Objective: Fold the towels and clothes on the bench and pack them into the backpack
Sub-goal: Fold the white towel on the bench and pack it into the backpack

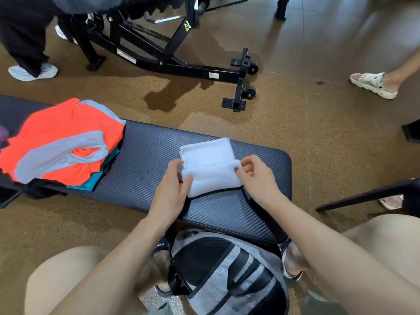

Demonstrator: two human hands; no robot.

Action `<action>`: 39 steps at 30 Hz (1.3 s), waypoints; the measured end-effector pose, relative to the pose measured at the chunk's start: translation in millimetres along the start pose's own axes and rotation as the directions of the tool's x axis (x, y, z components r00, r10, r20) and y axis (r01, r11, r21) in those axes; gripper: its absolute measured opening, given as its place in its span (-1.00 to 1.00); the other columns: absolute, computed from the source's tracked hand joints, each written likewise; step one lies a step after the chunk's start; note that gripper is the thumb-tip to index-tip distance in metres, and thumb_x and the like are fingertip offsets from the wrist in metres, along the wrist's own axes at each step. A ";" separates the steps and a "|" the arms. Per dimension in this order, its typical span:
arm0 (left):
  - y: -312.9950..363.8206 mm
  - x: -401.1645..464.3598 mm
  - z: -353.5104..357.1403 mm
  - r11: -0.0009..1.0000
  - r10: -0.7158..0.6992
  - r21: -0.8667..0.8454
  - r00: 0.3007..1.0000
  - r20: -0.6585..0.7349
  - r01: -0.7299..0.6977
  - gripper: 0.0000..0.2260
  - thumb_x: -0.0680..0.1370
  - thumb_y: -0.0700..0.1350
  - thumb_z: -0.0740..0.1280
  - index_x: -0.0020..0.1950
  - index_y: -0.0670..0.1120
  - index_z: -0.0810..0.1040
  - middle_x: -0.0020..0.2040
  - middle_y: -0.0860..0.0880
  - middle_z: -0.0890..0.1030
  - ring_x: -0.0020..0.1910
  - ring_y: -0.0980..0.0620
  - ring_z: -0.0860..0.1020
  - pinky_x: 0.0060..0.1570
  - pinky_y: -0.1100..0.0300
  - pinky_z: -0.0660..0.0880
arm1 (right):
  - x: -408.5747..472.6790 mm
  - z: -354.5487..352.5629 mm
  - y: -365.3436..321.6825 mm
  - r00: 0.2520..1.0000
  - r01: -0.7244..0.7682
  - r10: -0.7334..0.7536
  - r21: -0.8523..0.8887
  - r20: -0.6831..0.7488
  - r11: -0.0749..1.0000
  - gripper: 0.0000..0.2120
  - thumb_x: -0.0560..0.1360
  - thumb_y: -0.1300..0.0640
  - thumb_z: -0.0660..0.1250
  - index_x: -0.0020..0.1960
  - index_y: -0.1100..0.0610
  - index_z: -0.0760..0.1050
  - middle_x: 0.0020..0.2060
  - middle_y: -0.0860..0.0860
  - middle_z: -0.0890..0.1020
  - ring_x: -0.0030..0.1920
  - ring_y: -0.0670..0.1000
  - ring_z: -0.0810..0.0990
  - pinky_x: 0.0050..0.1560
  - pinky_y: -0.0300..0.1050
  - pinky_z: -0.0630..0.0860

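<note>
White towel (208, 165) sits mid-bench (145, 153), near half doubled over the far half. Left hand (172, 189) pinches the fold's left end, right hand (254, 176) pinches the right end, probably to keep the edges square while the fold is brought over. Orange-grey shirt (61, 142) with a teal garment (91, 181) under it waits unfolded at the left. Grey-black backpack (227, 269) stands on the floor between the knees, near side, handy for packing.
</note>
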State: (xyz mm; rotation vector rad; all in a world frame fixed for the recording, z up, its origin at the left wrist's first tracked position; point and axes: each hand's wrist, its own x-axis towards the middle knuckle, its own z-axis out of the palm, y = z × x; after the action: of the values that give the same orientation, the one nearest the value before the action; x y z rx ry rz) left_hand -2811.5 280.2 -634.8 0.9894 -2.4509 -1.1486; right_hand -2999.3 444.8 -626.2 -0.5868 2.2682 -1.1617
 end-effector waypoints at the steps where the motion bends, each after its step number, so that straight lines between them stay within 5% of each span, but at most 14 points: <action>1: 0.6 0.8 0.9 1.000 0.010 0.020 1.000 -0.008 -0.010 -0.69 0.67 0.01 0.26 0.36 0.10 0.25 0.03 -0.05 0.53 -0.12 -0.04 0.52 -0.16 -0.03 0.47 | 1.0 -0.8 0.5 1.000 0.000 0.000 0.011 -0.015 1.000 -0.85 0.56 -0.04 0.38 0.08 -0.04 0.47 -0.21 -0.08 0.57 -0.29 -0.17 0.49 -0.22 -0.23 0.38; 5: 10.9 0.9 5.5 0.969 0.079 0.237 0.997 -0.023 -0.071 -0.75 0.66 0.06 0.17 0.32 0.13 0.25 0.16 0.00 0.34 -0.24 -0.17 0.51 -0.27 -0.11 0.54 | 1.8 -4.4 -1.4 0.998 0.070 -0.070 0.007 -0.006 0.998 -0.83 0.57 0.03 0.38 0.07 -0.11 0.41 -0.21 -0.07 0.54 -0.38 -0.16 0.42 -0.24 -0.16 0.42; 8: 13.4 4.1 2.4 0.902 0.207 0.402 0.975 -0.078 -0.159 -0.72 0.61 -0.02 0.32 0.25 0.02 0.32 0.06 -0.08 0.32 -0.43 -0.19 0.42 -0.50 -0.04 0.47 | -2.0 -4.4 -4.6 0.976 0.219 -0.217 -0.192 0.029 0.957 -0.87 0.61 0.04 0.30 0.14 -0.09 0.41 -0.07 -0.05 0.47 -0.27 -0.07 0.46 -0.18 -0.06 0.46; 11: 17.2 8.5 -1.5 0.756 0.396 0.580 0.917 -0.038 -0.303 -0.63 0.45 -0.24 0.48 0.17 -0.03 0.44 0.03 -0.15 0.37 -0.33 -0.14 0.39 -0.41 0.03 0.40 | -7.1 -1.5 -11.1 0.871 0.457 -0.489 -0.448 0.049 0.769 -0.91 0.58 0.19 0.29 0.09 0.13 0.47 -0.07 0.06 0.40 -0.25 0.14 0.44 -0.22 0.06 0.48; 15: 22.2 8.6 2.1 0.510 0.574 0.670 0.794 0.202 -0.539 -0.68 0.39 -0.31 0.45 0.10 -0.08 0.54 0.14 -0.13 0.49 0.00 -0.15 0.46 -0.10 0.03 0.33 | -7.2 1.3 -16.4 0.676 0.626 -0.710 -0.663 0.200 0.410 -0.85 0.39 0.40 0.35 -0.07 0.24 0.53 -0.13 0.15 0.51 -0.21 0.17 0.43 -0.21 0.08 0.42; 17: 20.7 7.1 1.4 0.524 0.569 0.641 0.790 0.228 -0.561 -0.77 0.51 -0.16 0.40 0.14 -0.11 0.51 0.19 -0.12 0.48 0.07 -0.15 0.46 -0.01 0.03 0.35 | -5.1 -2.3 -15.1 0.615 0.686 -0.741 -0.645 0.268 0.336 -0.83 0.37 0.35 0.33 -0.04 0.23 0.54 -0.08 0.14 0.55 -0.12 0.18 0.48 -0.09 0.08 0.45; 20: 22.1 4.3 -0.8 0.564 0.458 0.640 0.843 0.283 -0.522 -0.54 0.52 0.19 0.31 0.23 -0.13 0.45 0.25 -0.13 0.44 0.14 -0.15 0.42 0.09 -0.03 0.42 | -3.8 -8.9 -11.7 0.620 0.725 -0.695 -0.603 0.363 0.332 -0.69 0.36 0.14 0.27 0.07 0.22 0.51 0.03 0.12 0.52 0.04 0.18 0.48 0.15 0.07 0.42; 23: 29.8 9.3 -2.3 0.548 0.388 0.689 0.874 0.292 -0.474 -0.48 0.40 0.05 0.39 0.29 -0.11 0.39 0.18 -0.14 0.45 0.07 -0.16 0.43 -0.03 -0.04 0.44 | 2.1 -10.1 -9.3 0.647 0.703 -0.610 -0.668 0.458 0.244 -0.55 0.33 0.09 0.27 0.19 0.20 0.44 0.12 0.11 0.47 0.13 0.19 0.45 0.24 0.09 0.39; 26: 38.6 15.1 -2.1 0.525 0.401 0.716 0.875 0.270 -0.461 -0.52 0.34 -0.15 0.40 0.25 -0.12 0.45 0.03 -0.14 0.51 -0.07 -0.16 0.45 -0.19 0.00 0.37 | 10.8 -7.2 -16.0 0.646 0.691 -0.610 -0.692 0.460 0.210 -0.63 0.38 0.11 0.26 0.17 0.18 0.42 0.08 0.10 0.48 0.08 0.18 0.46 0.17 0.08 0.41; 30: 39.2 14.1 -12.5 0.512 0.447 0.706 0.854 0.268 -0.490 -0.72 0.40 -0.19 0.41 0.11 -0.16 0.56 -0.15 -0.11 0.55 -0.23 -0.17 0.50 -0.30 0.03 0.34 | 14.7 -9.6 -25.0 0.635 0.725 -0.616 -0.635 0.466 0.266 -0.72 0.43 0.12 0.31 0.10 0.19 0.49 -0.02 0.08 0.52 -0.02 0.14 0.48 0.07 0.05 0.45; 35: 40.4 4.6 -33.8 0.751 0.248 0.537 0.917 0.312 -0.385 -0.93 0.55 -0.03 0.25 -0.05 0.02 0.38 -0.23 0.05 0.50 -0.20 -0.10 0.51 -0.29 0.04 0.34 | 9.6 -25.6 -34.9 0.719 0.671 -0.455 -0.353 0.526 0.652 -0.80 0.50 0.09 0.34 0.11 0.06 0.57 -0.11 -0.04 0.62 -0.09 0.00 0.56 -0.07 -0.01 0.48; 39: 35.1 11.2 -32.6 0.890 0.001 0.421 0.925 0.379 -0.173 -0.81 0.57 -0.08 0.20 -0.23 -0.01 0.26 -0.30 0.01 0.46 -0.25 -0.09 0.45 -0.31 0.05 0.27 | 11.4 -28.7 -42.8 0.792 0.426 -0.201 -0.287 0.576 0.858 -0.88 0.51 -0.02 0.34 0.04 -0.09 0.56 -0.15 -0.12 0.64 -0.16 -0.10 0.62 -0.12 -0.05 0.55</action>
State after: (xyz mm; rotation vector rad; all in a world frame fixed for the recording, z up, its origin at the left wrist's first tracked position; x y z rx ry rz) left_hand -2820.3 269.8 -587.5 0.8092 -3.1295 -0.8075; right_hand -3019.9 432.4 -579.2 -1.3276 1.9502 -0.5405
